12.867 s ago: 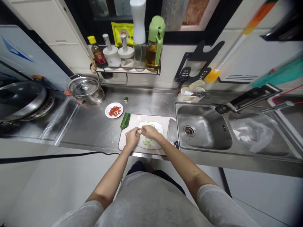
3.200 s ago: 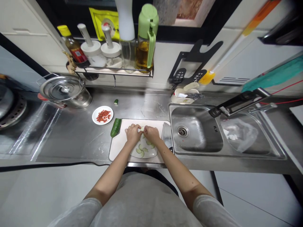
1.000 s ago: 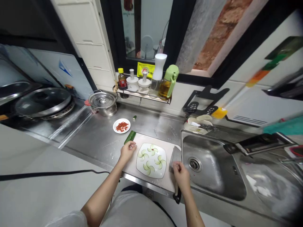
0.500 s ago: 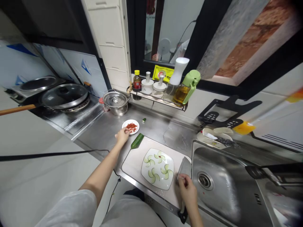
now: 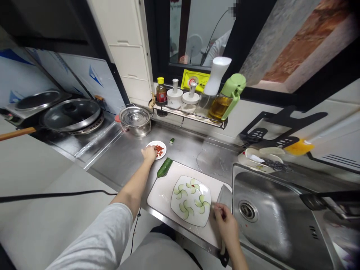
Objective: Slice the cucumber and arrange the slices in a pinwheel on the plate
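Observation:
My left hand (image 5: 149,153) reaches out to a small round white plate (image 5: 162,145) of red chopped pieces (image 5: 159,149), its fingers bunched on them. My right hand (image 5: 225,222) lies curled over a cleaver (image 5: 225,194), which rests flat on the right edge of a pale cutting board (image 5: 160,195). A square white plate (image 5: 191,202) on the board carries cucumber slices (image 5: 180,192) laid in pinwheels. Half a cucumber (image 5: 164,167) lies at the board's far left corner.
A cucumber end (image 5: 171,141) lies on the steel counter behind the small plate. A lidded pot (image 5: 135,120) and a covered wok (image 5: 70,114) stand to the left. A rack of bottles (image 5: 194,107) lines the wall. The sink (image 5: 267,221) is right of the board.
Earlier both hands were arranging slices on the square plate. Since then my left hand has gone past the cucumber to the red pieces, and my right hand has settled on the cleaver.

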`<action>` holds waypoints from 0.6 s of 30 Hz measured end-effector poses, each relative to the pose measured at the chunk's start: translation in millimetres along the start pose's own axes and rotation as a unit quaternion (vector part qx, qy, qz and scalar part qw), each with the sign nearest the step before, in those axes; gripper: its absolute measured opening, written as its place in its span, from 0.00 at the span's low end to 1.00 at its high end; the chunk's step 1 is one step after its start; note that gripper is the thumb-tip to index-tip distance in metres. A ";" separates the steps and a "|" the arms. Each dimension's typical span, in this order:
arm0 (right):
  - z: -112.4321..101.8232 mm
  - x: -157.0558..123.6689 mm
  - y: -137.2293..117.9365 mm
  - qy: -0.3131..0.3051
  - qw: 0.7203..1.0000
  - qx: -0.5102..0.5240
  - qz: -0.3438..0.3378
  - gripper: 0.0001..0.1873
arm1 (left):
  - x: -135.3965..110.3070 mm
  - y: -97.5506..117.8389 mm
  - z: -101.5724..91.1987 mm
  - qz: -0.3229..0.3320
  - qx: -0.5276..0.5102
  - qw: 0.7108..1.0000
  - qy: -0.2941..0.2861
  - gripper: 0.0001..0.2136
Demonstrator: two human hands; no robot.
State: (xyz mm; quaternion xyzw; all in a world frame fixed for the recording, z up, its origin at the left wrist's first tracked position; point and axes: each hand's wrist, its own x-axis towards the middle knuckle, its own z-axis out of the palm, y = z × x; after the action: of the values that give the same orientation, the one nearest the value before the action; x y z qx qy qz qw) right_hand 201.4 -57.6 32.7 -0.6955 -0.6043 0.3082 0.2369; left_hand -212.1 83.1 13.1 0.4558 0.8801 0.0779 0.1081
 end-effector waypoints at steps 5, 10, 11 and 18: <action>-0.9 -0.9 -0.3 -0.001 1.000 -0.004 0.005 0.28 | 1.6 -1.3 -0.8 0.024 0.021 1.000 -0.002 0.12; 0.1 -1.5 -5.2 -0.001 1.000 -0.016 0.000 0.27 | 1.4 -2.4 0.7 -0.010 -0.031 0.999 0.004 0.12; 0.5 -1.7 -6.2 0.000 1.000 -0.018 -0.001 0.27 | 1.6 -2.9 0.5 -0.025 -0.054 0.998 0.004 0.11; -0.1 -7.1 -13.0 0.004 1.000 -0.017 -0.021 0.28 | 3.6 -10.5 -4.6 -0.086 -0.238 0.967 0.000 0.07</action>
State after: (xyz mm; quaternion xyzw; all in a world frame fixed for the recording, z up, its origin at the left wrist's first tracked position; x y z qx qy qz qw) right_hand 191.9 -62.6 42.9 -0.6874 -0.6233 0.2903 0.2339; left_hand -223.6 79.9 14.6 0.3398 0.8719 0.2760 0.2193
